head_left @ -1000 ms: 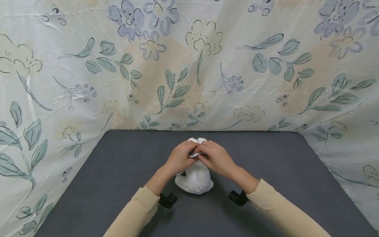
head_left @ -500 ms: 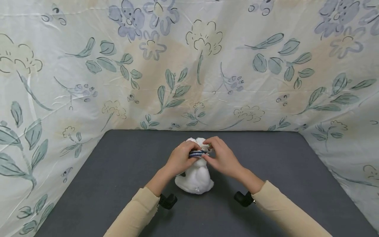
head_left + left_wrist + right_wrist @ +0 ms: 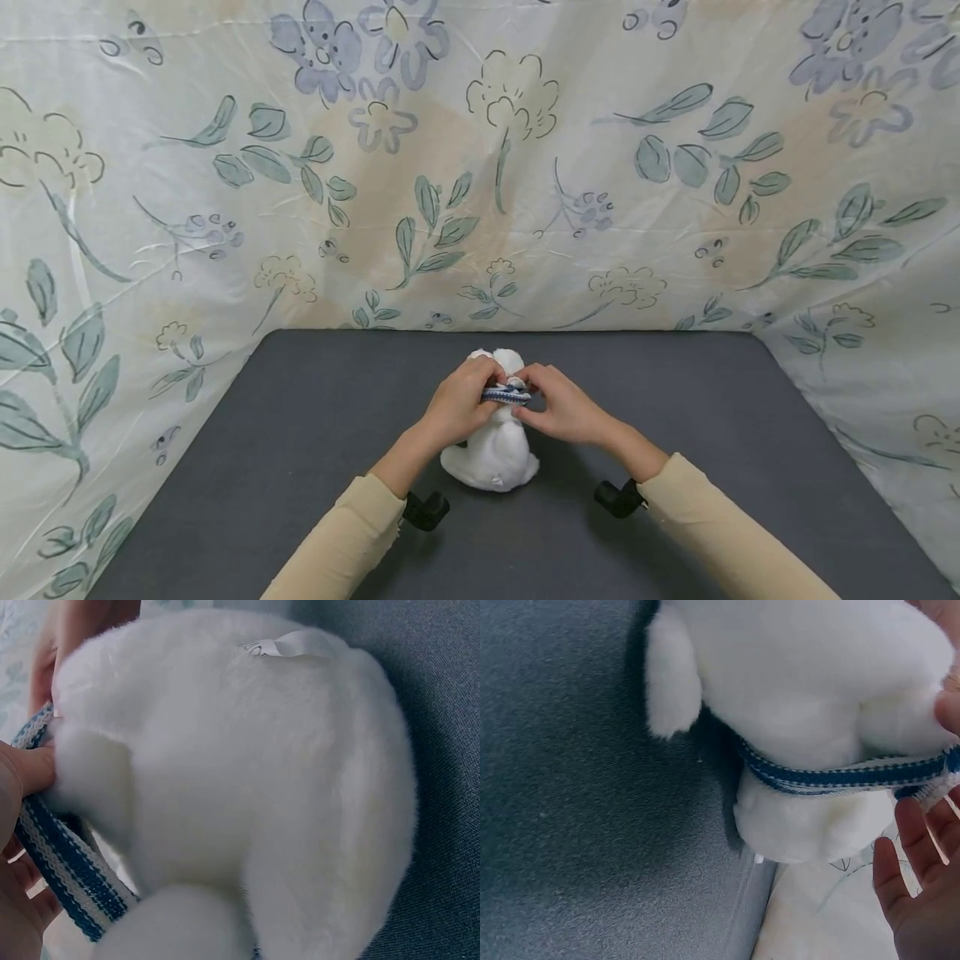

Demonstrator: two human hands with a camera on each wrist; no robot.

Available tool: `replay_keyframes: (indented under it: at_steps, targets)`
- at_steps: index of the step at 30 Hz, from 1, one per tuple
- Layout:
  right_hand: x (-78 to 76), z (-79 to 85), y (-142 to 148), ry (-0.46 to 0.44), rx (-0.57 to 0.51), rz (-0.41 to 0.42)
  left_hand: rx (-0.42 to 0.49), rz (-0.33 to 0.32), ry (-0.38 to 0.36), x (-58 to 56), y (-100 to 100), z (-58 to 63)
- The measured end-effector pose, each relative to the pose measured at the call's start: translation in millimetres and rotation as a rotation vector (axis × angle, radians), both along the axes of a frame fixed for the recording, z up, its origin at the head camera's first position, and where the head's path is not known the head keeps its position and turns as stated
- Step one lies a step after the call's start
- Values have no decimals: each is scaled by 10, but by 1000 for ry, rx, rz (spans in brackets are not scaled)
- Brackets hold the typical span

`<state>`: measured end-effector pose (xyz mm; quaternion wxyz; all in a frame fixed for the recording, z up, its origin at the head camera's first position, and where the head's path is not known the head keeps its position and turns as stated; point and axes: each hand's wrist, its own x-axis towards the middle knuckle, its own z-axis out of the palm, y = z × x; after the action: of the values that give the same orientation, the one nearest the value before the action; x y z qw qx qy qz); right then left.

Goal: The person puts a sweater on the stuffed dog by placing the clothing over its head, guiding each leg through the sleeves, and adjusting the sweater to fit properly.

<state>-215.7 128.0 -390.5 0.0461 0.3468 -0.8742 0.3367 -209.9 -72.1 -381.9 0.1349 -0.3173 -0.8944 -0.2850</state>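
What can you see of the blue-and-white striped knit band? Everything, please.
The blue-and-white striped knit band is a narrow, flat, soft-looking textile strip with lengthwise stripes. It runs along both sides of the neck of the white furry plush toy, touching it, and a section lies across behind the neck; its front is hidden. The person's left hand pinches it. Near the right hand it looks bunched or overlapped; whether those fingers grip it is unclear.

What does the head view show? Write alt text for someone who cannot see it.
A person's left hand pinches a blue-and-white band at the neck of a white plush toy, while the right hand, thumb and forefinger parted, is at the band's right end. The toy sits on a dark grey table; flowered cloth hangs behind.
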Motion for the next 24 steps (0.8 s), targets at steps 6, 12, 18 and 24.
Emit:
replay_keyframes:
  at_steps: [6, 12, 18, 24]
  targets:
    - [-8, -10, -34, 42, 0, -5, -5, 40, 28, 9, 7, -20]
    - [19, -35, -81, 67, 18, -54, -17, 115, 59, -7, 33, -48]
    - [31, -50, -93, 86, 38, -58, 5, 160, 34, -6, 31, -39]
    - [45, -57, -100, 167, 43, -76, 33, 115, -27, 3, -20, -13]
